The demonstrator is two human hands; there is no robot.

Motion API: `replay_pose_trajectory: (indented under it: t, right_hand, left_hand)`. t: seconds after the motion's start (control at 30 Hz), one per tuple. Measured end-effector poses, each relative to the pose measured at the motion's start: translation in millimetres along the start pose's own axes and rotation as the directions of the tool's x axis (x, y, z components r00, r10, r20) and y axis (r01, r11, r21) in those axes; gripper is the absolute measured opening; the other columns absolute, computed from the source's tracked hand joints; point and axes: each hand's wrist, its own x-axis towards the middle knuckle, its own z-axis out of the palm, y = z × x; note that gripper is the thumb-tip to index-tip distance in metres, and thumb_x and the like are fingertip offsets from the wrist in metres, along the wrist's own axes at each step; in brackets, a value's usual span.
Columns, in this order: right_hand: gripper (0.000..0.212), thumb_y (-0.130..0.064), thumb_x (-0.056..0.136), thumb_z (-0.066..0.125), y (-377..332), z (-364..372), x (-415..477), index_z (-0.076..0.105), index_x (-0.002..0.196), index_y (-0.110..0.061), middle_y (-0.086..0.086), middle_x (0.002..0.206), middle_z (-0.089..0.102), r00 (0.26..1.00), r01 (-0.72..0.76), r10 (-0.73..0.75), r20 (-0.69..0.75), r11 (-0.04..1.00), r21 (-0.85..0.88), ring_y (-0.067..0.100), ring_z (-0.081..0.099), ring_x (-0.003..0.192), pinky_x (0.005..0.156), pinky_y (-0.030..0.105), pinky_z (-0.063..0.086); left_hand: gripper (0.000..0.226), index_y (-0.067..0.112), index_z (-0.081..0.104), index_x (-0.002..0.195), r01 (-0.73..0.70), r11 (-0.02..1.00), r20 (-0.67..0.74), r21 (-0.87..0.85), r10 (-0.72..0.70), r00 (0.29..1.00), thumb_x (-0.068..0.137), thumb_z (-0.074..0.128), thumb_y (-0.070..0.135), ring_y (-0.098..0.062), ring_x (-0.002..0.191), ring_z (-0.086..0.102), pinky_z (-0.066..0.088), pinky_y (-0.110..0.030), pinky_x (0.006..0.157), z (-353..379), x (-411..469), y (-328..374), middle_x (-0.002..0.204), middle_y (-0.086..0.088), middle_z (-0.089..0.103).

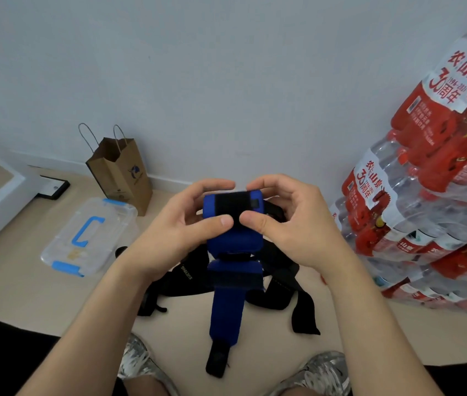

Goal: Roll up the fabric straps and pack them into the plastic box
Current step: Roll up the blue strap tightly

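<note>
Head view: a person's left hand (181, 224) and right hand (286, 224) grip a blue fabric strap (228, 247), partly wound into a roll and held in the air to the right of the clear plastic box (89, 235). Both hands are curled round the roll, with the thumbs pressing side by side on its near face and the fingers arched over its top. The strap's unrolled tail hangs down from the roll and ends in a black tab, nearer the camera than the box.

A heap of black straps (278, 292) lies on the pale floor (26, 295) to the right of the box, beneath the hands; one carries white lettering. The box sits on the same floor, its lid uppermost, showing a blue handle and blue clips.

A brown paper bag (121, 172) with twine handles stands just behind the box, against the wall. Shrink-wrapped packs of bottled water (426, 195) with red labels are stacked far to the right of the box, beyond the straps. Two grey patterned shoes (323, 370) show at the bottom edge, nearer the camera than the box and to its right.
</note>
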Motion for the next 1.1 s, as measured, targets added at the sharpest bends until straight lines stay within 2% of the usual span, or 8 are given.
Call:
replay_pose_trajectory:
  t: [0.23, 0.4, 0.5, 0.63, 0.77, 0.83, 1.0, 1.1]
  right_hand:
    - [0.057, -0.037, 0.075, 0.094, 0, 2, 0, 0.057, 0.118, -0.038, -0.008, 0.123, 0.067, 1.000, 0.016, -0.016, -0.016, 1.000, 0.015, 0.021, 0.075, 0.106, 0.084, 0.047, 0.067]
    - [0.056, -0.063, 0.058, 0.097, -5, -2, -1, 0.061, 0.096, -0.041, -0.016, 0.124, 0.049, 0.997, 0.011, -0.027, -0.074, 0.976, -0.219, -0.002, 0.054, 0.123, 0.101, 0.029, 0.051]
    - [0.057, -0.069, 0.047, 0.099, -15, -6, -3, 0.072, 0.089, -0.042, -0.019, 0.115, 0.047, 0.998, 0.007, 0.014, 0.056, 0.935, -0.356, -0.012, 0.049, 0.108, 0.086, 0.021, 0.044]
    - [0.077, -0.065, 0.041, 0.102, -20, 0, -5, 0.067, 0.109, -0.056, -0.022, 0.115, 0.041, 0.960, 0.078, 0.076, 0.268, 0.851, -0.520, -0.009, 0.046, 0.107, 0.080, 0.024, 0.048]
    - [0.034, -0.031, 0.070, 0.100, -13, 10, -1, 0.082, 0.096, -0.044, -0.014, 0.103, 0.054, 0.983, 0.184, -0.160, 0.093, 0.890, -0.418, 0.008, 0.056, 0.092, 0.077, 0.012, 0.042]
    - [0.025, -0.025, 0.075, 0.098, -10, 11, 1, 0.085, 0.091, -0.038, -0.012, 0.092, 0.066, 0.988, 0.150, -0.152, 0.014, 0.945, -0.291, 0.010, 0.061, 0.079, 0.071, 0.012, 0.043]
    - [0.018, -0.036, 0.076, 0.098, -5, 20, -1, 0.083, 0.087, -0.034, -0.012, 0.078, 0.075, 0.988, -0.017, -0.009, -0.156, 0.986, -0.166, 0.012, 0.069, 0.068, 0.061, 0.022, 0.054]
    - [0.038, -0.052, 0.070, 0.097, 1, 26, 1, 0.069, 0.083, -0.029, -0.009, 0.075, 0.071, 0.935, -0.175, 0.117, -0.336, 0.973, -0.147, 0.005, 0.067, 0.067, 0.060, 0.021, 0.051]
  left_hand:
    - [0.038, 0.019, 0.061, 0.143, -0.006, 0.992, -0.081, 0.128, 0.016, 0.997, 0.105, 0.065, 0.023, -0.027, 0.103, 0.080, 0.064, -0.030, 0.071, 5, 3, -1, 0.124, -0.004, 0.078]
    - [0.038, 0.024, 0.061, 0.141, -0.037, 0.998, -0.223, 0.060, 0.049, 0.974, 0.104, 0.070, 0.023, -0.029, 0.114, 0.077, 0.066, -0.042, 0.084, -1, 4, -4, 0.132, -0.002, 0.074]
    - [0.038, 0.026, 0.063, 0.138, -0.027, 0.999, -0.284, 0.034, 0.035, 0.958, 0.101, 0.075, 0.027, -0.030, 0.112, 0.078, 0.066, -0.043, 0.082, -3, 5, -3, 0.128, -0.006, 0.075]
    - [0.033, 0.026, 0.065, 0.135, -0.029, 0.999, -0.350, 0.018, 0.034, 0.936, 0.103, 0.073, 0.023, -0.027, 0.108, 0.079, 0.065, -0.036, 0.076, 0, 8, -3, 0.124, -0.007, 0.077]
    - [0.032, 0.022, 0.064, 0.136, -0.025, 0.999, -0.379, -0.023, 0.014, 0.925, 0.105, 0.070, 0.021, -0.026, 0.106, 0.079, 0.065, -0.035, 0.075, 0, 9, -1, 0.119, -0.006, 0.078]
    - [0.034, 0.022, 0.064, 0.137, -0.028, 0.999, -0.363, -0.036, 0.013, 0.932, 0.104, 0.071, 0.023, -0.027, 0.108, 0.078, 0.064, -0.034, 0.079, 0, 9, 1, 0.121, -0.007, 0.078]
    - [0.031, 0.024, 0.065, 0.137, -0.055, 0.995, -0.237, -0.082, 0.034, 0.971, 0.106, 0.067, 0.023, -0.026, 0.112, 0.076, 0.062, -0.032, 0.079, 3, 7, 6, 0.128, -0.007, 0.076]
    - [0.035, 0.023, 0.061, 0.140, -0.069, 0.996, -0.173, -0.062, 0.057, 0.983, 0.106, 0.067, 0.018, -0.025, 0.114, 0.075, 0.062, -0.031, 0.080, 5, 7, 4, 0.130, -0.007, 0.074]
